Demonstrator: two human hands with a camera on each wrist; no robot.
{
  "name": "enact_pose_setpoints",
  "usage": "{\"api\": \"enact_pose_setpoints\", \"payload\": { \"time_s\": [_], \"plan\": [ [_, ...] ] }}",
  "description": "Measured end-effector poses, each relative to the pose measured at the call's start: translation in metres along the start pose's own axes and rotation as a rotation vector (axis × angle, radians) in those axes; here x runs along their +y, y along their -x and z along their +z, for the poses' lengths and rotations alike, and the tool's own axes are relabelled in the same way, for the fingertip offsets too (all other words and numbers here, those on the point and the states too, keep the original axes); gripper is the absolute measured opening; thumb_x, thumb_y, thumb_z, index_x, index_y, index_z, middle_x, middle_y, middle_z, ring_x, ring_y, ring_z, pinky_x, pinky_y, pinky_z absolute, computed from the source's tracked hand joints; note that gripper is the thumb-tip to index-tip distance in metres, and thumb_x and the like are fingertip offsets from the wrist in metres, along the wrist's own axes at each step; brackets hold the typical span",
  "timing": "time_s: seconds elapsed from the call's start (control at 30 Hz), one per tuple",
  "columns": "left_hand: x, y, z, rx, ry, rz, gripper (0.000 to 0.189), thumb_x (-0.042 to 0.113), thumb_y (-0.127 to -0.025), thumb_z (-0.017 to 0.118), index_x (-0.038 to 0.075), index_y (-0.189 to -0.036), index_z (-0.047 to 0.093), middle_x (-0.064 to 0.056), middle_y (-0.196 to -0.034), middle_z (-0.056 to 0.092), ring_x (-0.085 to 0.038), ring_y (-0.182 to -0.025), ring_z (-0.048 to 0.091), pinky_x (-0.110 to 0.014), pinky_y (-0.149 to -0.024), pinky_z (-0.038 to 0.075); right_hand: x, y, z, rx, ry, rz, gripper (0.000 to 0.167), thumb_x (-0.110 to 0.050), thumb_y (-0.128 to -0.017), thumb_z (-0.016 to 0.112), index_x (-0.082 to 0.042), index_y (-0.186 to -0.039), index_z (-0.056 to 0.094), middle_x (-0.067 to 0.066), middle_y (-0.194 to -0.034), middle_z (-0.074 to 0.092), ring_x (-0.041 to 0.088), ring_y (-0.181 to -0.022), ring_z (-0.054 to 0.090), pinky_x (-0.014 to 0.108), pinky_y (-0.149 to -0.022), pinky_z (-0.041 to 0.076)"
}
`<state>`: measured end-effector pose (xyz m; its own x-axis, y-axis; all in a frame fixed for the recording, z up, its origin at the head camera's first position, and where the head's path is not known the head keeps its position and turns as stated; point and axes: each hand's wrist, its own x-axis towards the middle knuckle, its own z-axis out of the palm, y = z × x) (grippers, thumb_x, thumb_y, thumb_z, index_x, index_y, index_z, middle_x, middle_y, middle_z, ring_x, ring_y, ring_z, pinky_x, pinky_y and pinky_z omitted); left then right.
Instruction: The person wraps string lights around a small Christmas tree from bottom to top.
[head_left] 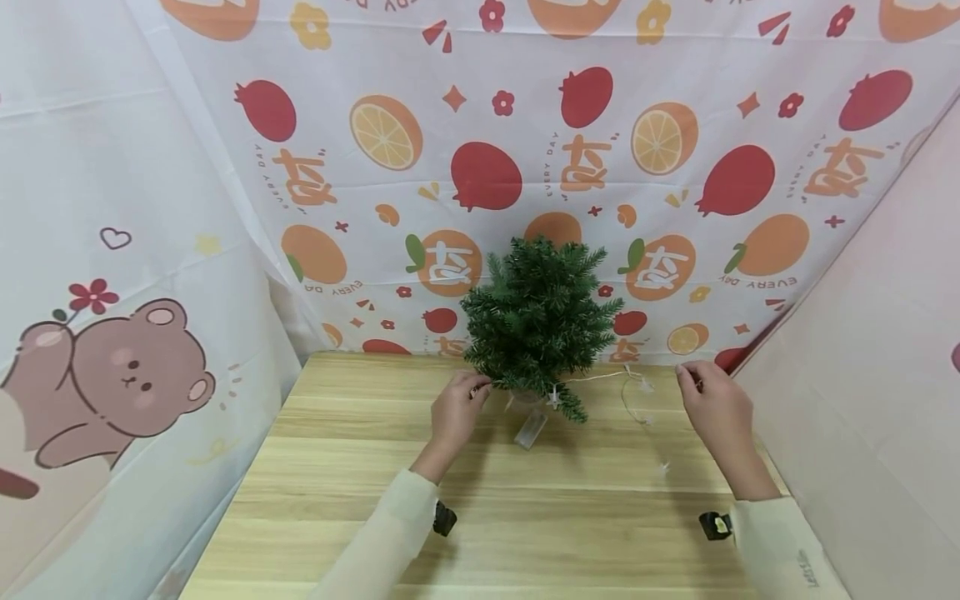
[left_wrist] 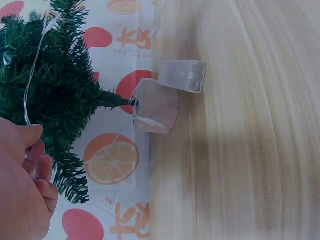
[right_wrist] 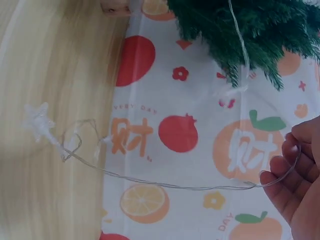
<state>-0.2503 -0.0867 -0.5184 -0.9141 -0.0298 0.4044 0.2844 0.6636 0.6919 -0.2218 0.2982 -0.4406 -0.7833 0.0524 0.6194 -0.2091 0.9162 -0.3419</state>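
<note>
A small green artificial Christmas tree (head_left: 542,312) stands at the back of the wooden table, its pale base (left_wrist: 159,107) showing in the left wrist view. Left of the tree, my left hand (head_left: 454,410) pinches the thin wire of a string of fairy lights (left_wrist: 34,82) between thumb and forefinger. My right hand (head_left: 717,410), out to the right, grips another stretch of the light string (right_wrist: 185,188) with curled fingers. From there the wire hangs down, with a clear star-shaped light (right_wrist: 39,121) on it. A clear plastic box (head_left: 531,428) lies against the base.
Behind the table (head_left: 337,492) hangs a white fruit-print curtain (head_left: 330,75). A bear-print cloth (head_left: 142,375) closes the left side, and a pale sheet (head_left: 877,358) the right. More star lights (head_left: 645,385) dangle between tree and right hand.
</note>
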Motion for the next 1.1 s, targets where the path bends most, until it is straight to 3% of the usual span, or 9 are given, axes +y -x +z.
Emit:
{"api": "enact_pose_setpoints", "payload": {
  "time_s": [0.13,0.33,0.5,0.67,0.9,1.1],
  "plan": [
    [-0.003,0.0,0.002,0.0,-0.044,0.022,0.015,0.023,-0.097,0.07,0.018,-0.108,0.078,0.002,-0.104,0.069,-0.01,-0.068,0.057,-0.024,-0.051,0.041,-0.003,0.005,0.009,-0.044,-0.008,-0.024,0.013,-0.015,-0.096,0.068,-0.004,-0.097,0.074,0.011,-0.08,0.07,0.03,-0.071,0.065,0.045,-0.054,0.045],
    [-0.005,0.002,0.003,-0.002,-0.046,-0.005,0.019,0.026,-0.098,0.068,0.019,-0.114,0.076,0.0,-0.104,0.07,-0.019,-0.078,0.064,-0.028,-0.056,0.046,-0.008,0.017,0.018,-0.171,0.014,-0.016,0.016,-0.02,-0.098,0.066,-0.007,-0.096,0.075,0.008,-0.086,0.071,0.022,-0.071,0.064,0.036,-0.053,0.045],
    [-0.005,0.005,0.002,-0.005,-0.034,-0.03,0.02,0.023,-0.098,0.069,0.019,-0.115,0.076,0.003,-0.096,0.067,-0.014,-0.074,0.059,-0.028,-0.057,0.045,-0.012,0.03,0.025,-0.266,0.017,-0.017,0.015,-0.02,-0.097,0.066,-0.008,-0.096,0.075,0.007,-0.088,0.072,0.018,-0.069,0.064,0.033,-0.052,0.045],
    [-0.002,0.013,0.002,-0.006,-0.027,-0.031,0.017,0.024,-0.098,0.069,0.019,-0.112,0.077,0.004,-0.102,0.07,-0.011,-0.077,0.06,-0.025,-0.056,0.045,-0.021,0.045,0.031,-0.326,0.008,-0.069,0.011,-0.019,-0.095,0.07,-0.011,-0.094,0.076,0.003,-0.086,0.072,0.011,-0.065,0.061,0.032,-0.053,0.046],
    [0.02,0.031,0.006,-0.029,0.041,0.021,0.016,0.022,-0.093,0.073,0.016,-0.108,0.077,0.003,-0.099,0.069,-0.008,-0.075,0.058,-0.021,-0.059,0.046,-0.042,0.063,0.031,-0.398,-0.026,-0.136,0.005,-0.018,-0.094,0.072,-0.016,-0.093,0.076,-0.007,-0.081,0.068,0.0,-0.061,0.051,0.025,-0.054,0.043],
    [0.054,0.046,0.016,-0.142,0.175,0.079,0.019,0.021,-0.094,0.072,0.011,-0.11,0.076,0.001,-0.104,0.071,-0.007,-0.077,0.059,-0.018,-0.062,0.05,-0.059,0.066,0.027,-0.377,-0.065,-0.182,0.004,-0.019,-0.093,0.073,-0.017,-0.094,0.076,-0.009,-0.082,0.067,-0.002,-0.06,0.048,0.023,-0.055,0.042]
  ]
}}
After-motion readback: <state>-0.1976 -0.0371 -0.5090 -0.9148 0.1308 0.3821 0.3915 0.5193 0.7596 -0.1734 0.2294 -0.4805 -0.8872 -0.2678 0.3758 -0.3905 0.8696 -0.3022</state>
